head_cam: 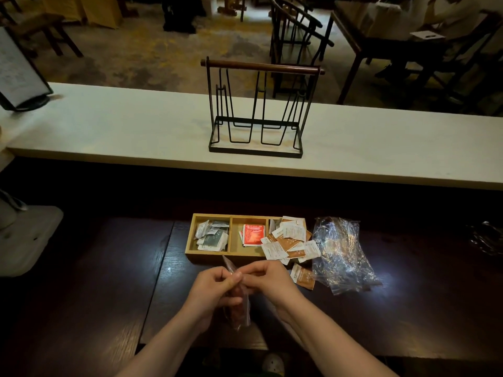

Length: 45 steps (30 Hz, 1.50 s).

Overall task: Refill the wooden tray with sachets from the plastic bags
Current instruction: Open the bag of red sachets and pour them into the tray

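My left hand [217, 288] is pinched on the top edge of a small clear plastic bag [239, 308] of reddish sachets, low in the middle of the frame, and my right hand [268, 278] grips the same edge just beside it, fingertips of both meeting at the bag's mouth while the bag hangs down between my wrists. Directly above my hands, on the dark surface [109, 268], sits the wooden tray [190, 247] with three compartments: its left one holds green and white sachets [213, 235], its middle one a few red sachets [253, 234], and its right one is heaped with orange and white sachets [290, 239] that spill over the rim onto the surface. One orange sachet [303, 277] lies loose near my right hand. Further right, an empty crumpled plastic bag [341, 254] rests touching the heap. Above centre, a wire rack [258, 110] stands on the pale counter [109, 126].
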Available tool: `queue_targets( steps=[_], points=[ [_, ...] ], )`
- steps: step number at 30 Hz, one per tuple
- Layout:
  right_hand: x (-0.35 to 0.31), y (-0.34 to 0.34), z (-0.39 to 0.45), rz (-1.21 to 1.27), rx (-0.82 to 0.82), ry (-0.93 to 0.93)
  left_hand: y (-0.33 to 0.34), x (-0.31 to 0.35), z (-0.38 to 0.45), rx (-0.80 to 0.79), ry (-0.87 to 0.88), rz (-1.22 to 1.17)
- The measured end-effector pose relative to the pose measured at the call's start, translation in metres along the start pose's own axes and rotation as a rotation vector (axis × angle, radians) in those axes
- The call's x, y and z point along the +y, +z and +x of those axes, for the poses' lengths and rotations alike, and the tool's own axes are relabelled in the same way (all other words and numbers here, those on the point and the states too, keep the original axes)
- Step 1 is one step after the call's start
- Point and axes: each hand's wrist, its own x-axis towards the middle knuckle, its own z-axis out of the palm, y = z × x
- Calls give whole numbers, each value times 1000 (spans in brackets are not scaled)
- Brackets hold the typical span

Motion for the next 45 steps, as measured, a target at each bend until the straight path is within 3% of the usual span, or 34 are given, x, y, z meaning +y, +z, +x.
queue_targets(
  steps=[9,14,17,28,35,42,45],
  points=[
    [-7,1,2,159,2,75,3,-2,2,-35,22,-77],
    [0,5,4,-193,-71,-95,3,0,2,27,43,-59],
    [1,11,6,-443,26,-210,2,2,2,25,43,-44],
    [-6,-6,3,-343,41,-175,7,3,0,38,34,-51],
    [-2,-1,7,-559,106,-177,10,1,1,124,168,287],
    [-6,-20,9,-943,397,-328,-5,18,-10,220,280,1058],
    [-7,-26,10,-1077,347,-404,-20,38,-15,279,270,1220]
  ],
)
